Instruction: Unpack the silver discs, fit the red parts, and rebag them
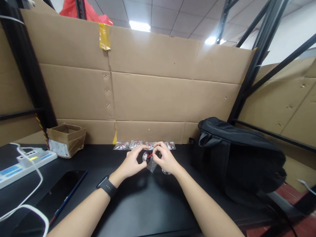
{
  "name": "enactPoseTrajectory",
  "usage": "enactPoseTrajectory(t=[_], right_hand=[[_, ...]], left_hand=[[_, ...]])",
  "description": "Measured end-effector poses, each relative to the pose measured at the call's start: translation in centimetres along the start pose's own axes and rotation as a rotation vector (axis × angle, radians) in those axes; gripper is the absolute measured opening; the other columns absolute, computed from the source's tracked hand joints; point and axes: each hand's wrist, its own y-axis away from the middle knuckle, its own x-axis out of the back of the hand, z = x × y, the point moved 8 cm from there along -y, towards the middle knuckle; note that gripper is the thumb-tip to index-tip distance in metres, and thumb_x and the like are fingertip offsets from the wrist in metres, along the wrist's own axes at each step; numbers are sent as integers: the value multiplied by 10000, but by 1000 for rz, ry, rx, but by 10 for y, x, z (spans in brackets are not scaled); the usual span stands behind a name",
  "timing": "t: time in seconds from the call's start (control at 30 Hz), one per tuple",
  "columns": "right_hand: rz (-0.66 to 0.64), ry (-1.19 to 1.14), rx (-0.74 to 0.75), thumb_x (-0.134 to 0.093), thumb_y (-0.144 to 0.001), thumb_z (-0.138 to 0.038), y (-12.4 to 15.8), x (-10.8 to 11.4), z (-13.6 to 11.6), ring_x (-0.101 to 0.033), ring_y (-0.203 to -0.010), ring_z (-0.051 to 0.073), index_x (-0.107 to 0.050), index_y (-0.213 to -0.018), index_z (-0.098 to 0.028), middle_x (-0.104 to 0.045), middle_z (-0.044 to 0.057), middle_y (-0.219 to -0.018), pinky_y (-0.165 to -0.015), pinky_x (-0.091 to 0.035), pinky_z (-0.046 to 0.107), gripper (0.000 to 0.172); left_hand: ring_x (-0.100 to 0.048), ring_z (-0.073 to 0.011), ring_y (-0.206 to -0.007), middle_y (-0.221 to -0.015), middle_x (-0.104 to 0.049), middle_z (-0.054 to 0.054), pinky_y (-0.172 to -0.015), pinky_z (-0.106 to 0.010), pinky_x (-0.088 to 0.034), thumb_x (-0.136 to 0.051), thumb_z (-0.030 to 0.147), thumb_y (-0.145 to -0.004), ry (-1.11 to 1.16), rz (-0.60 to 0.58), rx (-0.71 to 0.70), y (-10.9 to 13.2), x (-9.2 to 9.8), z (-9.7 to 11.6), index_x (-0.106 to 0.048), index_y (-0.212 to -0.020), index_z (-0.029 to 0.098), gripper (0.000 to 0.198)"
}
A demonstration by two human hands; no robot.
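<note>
My left hand (132,164), with a dark watch on its wrist, grips a small round silver part (145,156) between thumb and fingers. A thin red strip, perhaps a wire (150,155), runs from this part to my right hand (167,158), whose thumb and fingertips pinch its end. Between and just below the hands is a crumpled clear plastic bag (152,165); I cannot tell which hand touches it. Another round silver piece (166,172) shows partly under my right hand. Behind my fingers lies a row of small clear bags (137,144) with silver and red contents.
A black backpack (240,160) stands on the right of the black table (143,215). On the left are an open cardboard box (68,140), a white power strip (22,166) with white cables, and a dark phone or tablet (57,194). Cardboard panels (148,97) wall the back.
</note>
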Motion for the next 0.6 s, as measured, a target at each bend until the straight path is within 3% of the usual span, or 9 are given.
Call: enactPoseTrajectory(t=[0.07, 0.17, 0.27, 0.43, 0.53, 0.6], right_hand=[[-6, 4, 23, -597, -831, -124, 0, 0, -5, -537, -1128, 210, -596, -843, -198, -536, 71, -1110, -1009, -410, 376, 74], [-26, 10, 24, -600, -848, -140, 1, -1, -8, -529, -1148, 213, -598, -851, -201, -532, 74, -1124, -1024, -403, 380, 61], [-35, 13, 24, -606, -854, -150, 1, -2, -10, -527, -1154, 209, -597, -846, -200, -529, 74, -1131, -1034, -397, 378, 51], [-32, 26, 45, -611, -864, -178, -1, -1, -10, -536, -1147, 203, -607, -847, -196, -551, 74, -1135, -1028, -395, 359, 26], [-32, 76, -4, -581, -870, -171, -2, 17, 6, -590, -977, 173, -619, -868, -196, -617, 49, -1015, -908, -445, 308, 45], [-65, 142, -145, -580, -855, -164, 1, 34, 31, -584, -772, 142, -642, -887, -194, -647, 14, -869, -757, -451, 266, 75]], left_hand=[[-525, -264, -1253, -1307, -619, -47, -1083, -454, -375, -650, 204, -789, -112, 25, -33, 0, 3, 7, -648, -1209, 293, 429], [-527, -275, -1209, -1228, -657, -34, -1060, -491, -349, -636, 320, -863, -243, 44, -45, -1, 5, 11, -752, -993, 311, 174], [-530, -274, -1171, -1190, -676, -25, -1025, -486, -350, -657, 390, -867, -275, 26, -60, -1, 3, 12, -772, -925, 324, 144], [-550, -253, -1091, -1088, -709, -26, -943, -426, -378, -667, 361, -873, -278, 4, -71, -2, 0, 7, -770, -911, 311, 120], [-569, -234, -1031, -1012, -717, -24, -930, -393, -381, -671, 370, -874, -285, 44, -61, -3, 5, 4, -773, -904, 310, 122], [-583, -231, -1013, -994, -721, -23, -927, -386, -373, -654, 371, -885, -302, 67, -26, -3, 9, 0, -772, -903, 310, 134]])
